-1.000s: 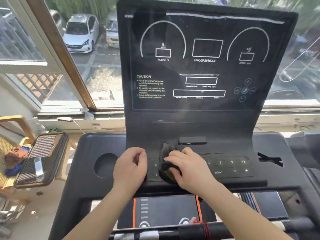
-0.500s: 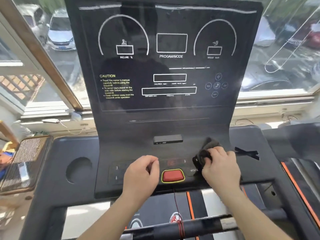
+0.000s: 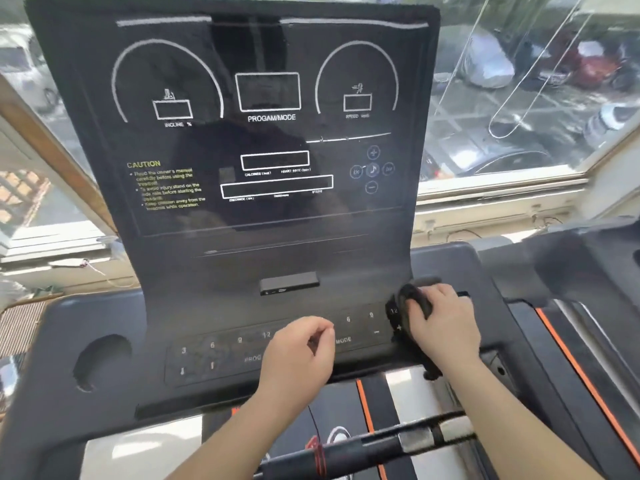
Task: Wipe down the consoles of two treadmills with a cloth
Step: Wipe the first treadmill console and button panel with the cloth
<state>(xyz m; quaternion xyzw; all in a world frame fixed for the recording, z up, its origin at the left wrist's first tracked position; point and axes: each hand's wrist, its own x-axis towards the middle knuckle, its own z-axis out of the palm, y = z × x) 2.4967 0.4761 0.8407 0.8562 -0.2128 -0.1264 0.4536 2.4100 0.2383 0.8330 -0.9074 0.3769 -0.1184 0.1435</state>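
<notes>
A black treadmill console point(image 3: 263, 140) with white dial markings and a lower button panel point(image 3: 221, 351) fills the view. My right hand point(image 3: 445, 327) grips a bunched dark cloth point(image 3: 414, 299) and presses it on the right end of the button panel, by the 12 and plus keys. My left hand point(image 3: 299, 355) rests on the middle of the panel with fingers curled, holding nothing. The red stop button is hidden under it.
A round cup recess point(image 3: 100, 362) lies at the console's left. A black handlebar point(image 3: 363, 445) crosses below my arms. A second treadmill point(image 3: 581, 278) stands to the right. Windows point(image 3: 519, 98) behind show parked cars.
My right hand has swept the cloth from the panel's centre to its right end. My left hand has shifted right onto the middle, covering the red button. The view has turned right.
</notes>
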